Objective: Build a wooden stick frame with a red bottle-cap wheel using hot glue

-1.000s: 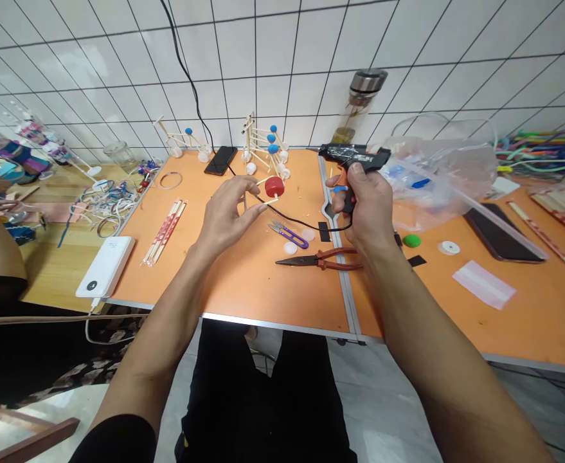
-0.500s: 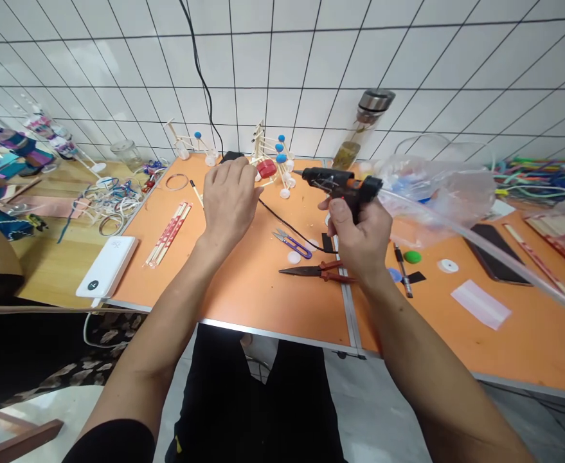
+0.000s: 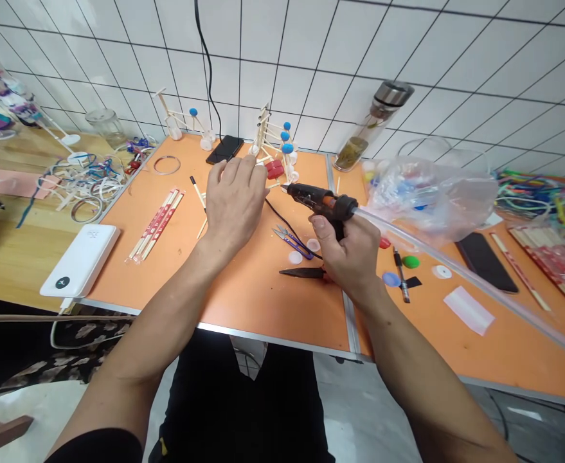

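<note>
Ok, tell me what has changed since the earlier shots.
The left hand has moved forward to the stick model, taking the red bottle cap from mid-air to beside it; whether it still grips the cap is unclear. The right hand has lowered the glue gun, nozzle toward the cap. The white power bank and wrapped chopsticks stayed put.

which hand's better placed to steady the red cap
Left, probably: the left hand is empty and right beside the red cap, while the right hand is wrapped around the glue gun.
</note>
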`<state>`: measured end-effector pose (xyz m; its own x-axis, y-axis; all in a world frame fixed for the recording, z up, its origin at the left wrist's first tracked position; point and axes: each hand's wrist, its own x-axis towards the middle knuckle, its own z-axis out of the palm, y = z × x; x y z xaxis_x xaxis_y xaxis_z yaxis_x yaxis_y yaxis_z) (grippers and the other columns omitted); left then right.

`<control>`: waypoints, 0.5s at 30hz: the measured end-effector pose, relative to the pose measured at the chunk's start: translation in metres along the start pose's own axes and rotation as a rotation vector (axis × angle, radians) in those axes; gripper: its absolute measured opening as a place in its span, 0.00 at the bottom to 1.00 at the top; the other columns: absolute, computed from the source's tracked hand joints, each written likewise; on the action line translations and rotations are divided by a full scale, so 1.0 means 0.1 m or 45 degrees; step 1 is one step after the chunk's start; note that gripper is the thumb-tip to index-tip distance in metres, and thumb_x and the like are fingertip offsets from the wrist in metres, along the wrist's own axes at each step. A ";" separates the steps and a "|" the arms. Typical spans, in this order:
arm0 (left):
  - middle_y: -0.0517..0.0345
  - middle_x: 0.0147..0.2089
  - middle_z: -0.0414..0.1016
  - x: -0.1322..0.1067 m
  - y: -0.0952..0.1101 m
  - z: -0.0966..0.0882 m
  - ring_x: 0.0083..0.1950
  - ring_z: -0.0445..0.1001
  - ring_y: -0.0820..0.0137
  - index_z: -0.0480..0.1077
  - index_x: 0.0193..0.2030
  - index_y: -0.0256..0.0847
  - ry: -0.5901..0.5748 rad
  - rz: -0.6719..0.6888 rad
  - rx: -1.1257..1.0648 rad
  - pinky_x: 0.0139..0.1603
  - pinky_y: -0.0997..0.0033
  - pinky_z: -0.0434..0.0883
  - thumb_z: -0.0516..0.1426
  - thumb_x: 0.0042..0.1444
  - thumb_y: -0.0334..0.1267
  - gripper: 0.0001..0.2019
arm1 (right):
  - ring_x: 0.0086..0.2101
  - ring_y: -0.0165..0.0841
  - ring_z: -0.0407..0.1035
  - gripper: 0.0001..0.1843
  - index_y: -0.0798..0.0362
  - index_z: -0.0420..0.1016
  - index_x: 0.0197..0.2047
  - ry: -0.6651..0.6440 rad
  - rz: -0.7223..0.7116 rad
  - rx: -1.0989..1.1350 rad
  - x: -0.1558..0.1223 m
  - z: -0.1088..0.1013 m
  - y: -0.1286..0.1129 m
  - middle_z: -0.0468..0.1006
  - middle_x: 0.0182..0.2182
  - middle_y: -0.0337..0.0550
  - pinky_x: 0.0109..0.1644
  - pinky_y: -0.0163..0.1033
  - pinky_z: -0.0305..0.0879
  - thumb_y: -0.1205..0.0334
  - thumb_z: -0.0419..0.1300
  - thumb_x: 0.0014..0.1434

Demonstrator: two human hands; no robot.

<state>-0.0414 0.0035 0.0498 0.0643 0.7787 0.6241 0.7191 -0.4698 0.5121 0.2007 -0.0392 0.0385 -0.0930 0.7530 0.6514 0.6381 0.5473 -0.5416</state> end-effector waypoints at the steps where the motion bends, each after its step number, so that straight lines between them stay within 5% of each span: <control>1: 0.45 0.71 0.81 0.00 0.01 0.00 0.79 0.70 0.43 0.75 0.54 0.51 0.003 0.000 -0.010 0.89 0.34 0.53 0.63 0.75 0.47 0.07 | 0.42 0.48 0.85 0.25 0.45 0.90 0.49 -0.001 -0.008 -0.014 0.00 0.01 0.00 0.88 0.39 0.48 0.48 0.52 0.80 0.37 0.59 0.79; 15: 0.44 0.67 0.81 -0.01 0.08 0.03 0.74 0.73 0.43 0.75 0.51 0.52 -0.030 0.003 0.082 0.85 0.31 0.58 0.58 0.74 0.35 0.06 | 0.40 0.49 0.85 0.24 0.45 0.88 0.47 0.057 -0.050 -0.068 -0.02 0.04 0.02 0.89 0.38 0.48 0.45 0.52 0.80 0.36 0.60 0.79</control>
<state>-0.0342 0.0000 0.0511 0.0821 0.7876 0.6107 0.7619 -0.4446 0.4710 0.1992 -0.0387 0.0340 -0.0851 0.7138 0.6951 0.6747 0.5547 -0.4870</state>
